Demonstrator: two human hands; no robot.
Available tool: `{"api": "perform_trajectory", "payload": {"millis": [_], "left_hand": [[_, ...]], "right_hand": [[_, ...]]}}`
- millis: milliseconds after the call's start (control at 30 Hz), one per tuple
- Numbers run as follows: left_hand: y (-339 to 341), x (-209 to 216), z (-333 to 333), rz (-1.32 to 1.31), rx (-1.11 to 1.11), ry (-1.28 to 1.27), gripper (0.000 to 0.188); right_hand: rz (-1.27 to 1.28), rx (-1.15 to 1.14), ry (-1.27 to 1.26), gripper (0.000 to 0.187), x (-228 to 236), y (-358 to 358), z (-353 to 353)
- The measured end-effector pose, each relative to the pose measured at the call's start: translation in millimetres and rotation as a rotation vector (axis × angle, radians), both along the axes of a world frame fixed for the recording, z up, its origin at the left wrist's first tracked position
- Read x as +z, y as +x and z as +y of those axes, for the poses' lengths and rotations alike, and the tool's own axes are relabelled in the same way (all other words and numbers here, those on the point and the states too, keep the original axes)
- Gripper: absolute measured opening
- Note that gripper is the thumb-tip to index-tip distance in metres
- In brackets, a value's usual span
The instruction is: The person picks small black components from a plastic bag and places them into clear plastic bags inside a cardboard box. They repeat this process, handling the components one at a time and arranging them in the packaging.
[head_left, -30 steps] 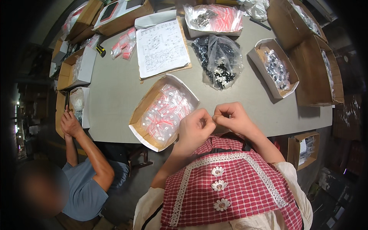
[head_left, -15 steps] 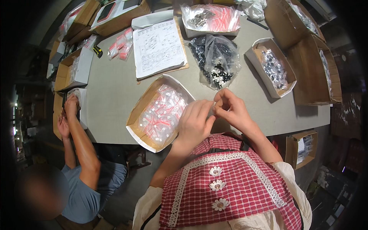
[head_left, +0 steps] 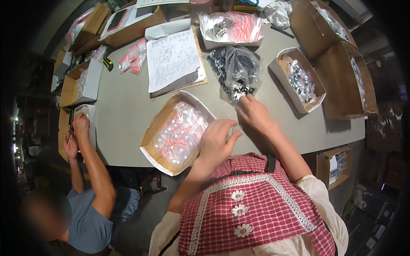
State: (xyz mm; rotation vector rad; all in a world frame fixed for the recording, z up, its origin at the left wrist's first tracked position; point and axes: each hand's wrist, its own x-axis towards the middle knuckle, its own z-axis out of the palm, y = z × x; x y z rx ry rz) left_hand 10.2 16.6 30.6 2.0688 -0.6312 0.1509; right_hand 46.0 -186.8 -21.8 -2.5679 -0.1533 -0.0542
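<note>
My left hand (head_left: 217, 138) is curled beside the right rim of a white-sided cardboard box (head_left: 147, 132), thumb and fingers pinching a small clear plastic bag (head_left: 237, 129). The box holds many small clear bags with red strips (head_left: 179, 132), each with little white round pieces. My right hand (head_left: 255, 114) reaches to the near end of a large open clear bag (head_left: 243, 64) of small black and white parts (head_left: 241, 90). Its fingertips are bunched at the white parts; what they grip, if anything, is hidden.
Beyond lie a paper drawing (head_left: 174, 59) on a board and a box of red-striped bags (head_left: 243, 27). A box of metallic and black parts (head_left: 301, 81) stands right, near tall cartons (head_left: 341, 85). At left, a co-worker's hands (head_left: 79, 128) work in a box; a yellow-black cutter (head_left: 107, 63) lies beyond.
My right hand has left my left hand and moved forward to the black and white parts. My left hand stays near the box's rim. The view has shifted slightly.
</note>
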Motion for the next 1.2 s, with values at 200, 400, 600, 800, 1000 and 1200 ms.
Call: {"api": "perform_trajectory", "payload": {"millis": [200, 400, 600, 800, 1000, 1200], "left_hand": [[-5.7, -7.4, -2.2, 0.01, -0.051, -0.009, 0.028], [-6.0, -8.3, -8.1, 0.089, -0.056, -0.043, 0.03], [-6.0, -10.0, -10.0, 0.116, -0.075, -0.077, 0.032], [-8.0, -8.0, -10.6, 0.087, -0.051, -0.129, 0.036], [-7.5, -6.7, -10.3, 0.009, -0.026, -0.138, 0.037], [-8.1, -10.7, -8.7, 0.048, 0.0, -0.148, 0.038]], "right_hand": [[0.076, -0.047, 0.238, 0.018, -5.5, -20.8, -28.9], [0.513, -0.293, 1.163, 0.019, 3.0, -36.8, -49.3], [0.352, -0.171, 1.178, 0.021, 49.2, -66.5, -28.1], [-0.139, 0.111, 0.396, 0.036, 82.3, -81.0, -1.4], [-0.085, 0.126, 0.493, 0.041, 76.7, -76.7, -4.3], [0.01, -0.233, 0.312, 0.031, 43.3, -53.1, -28.4]]}}
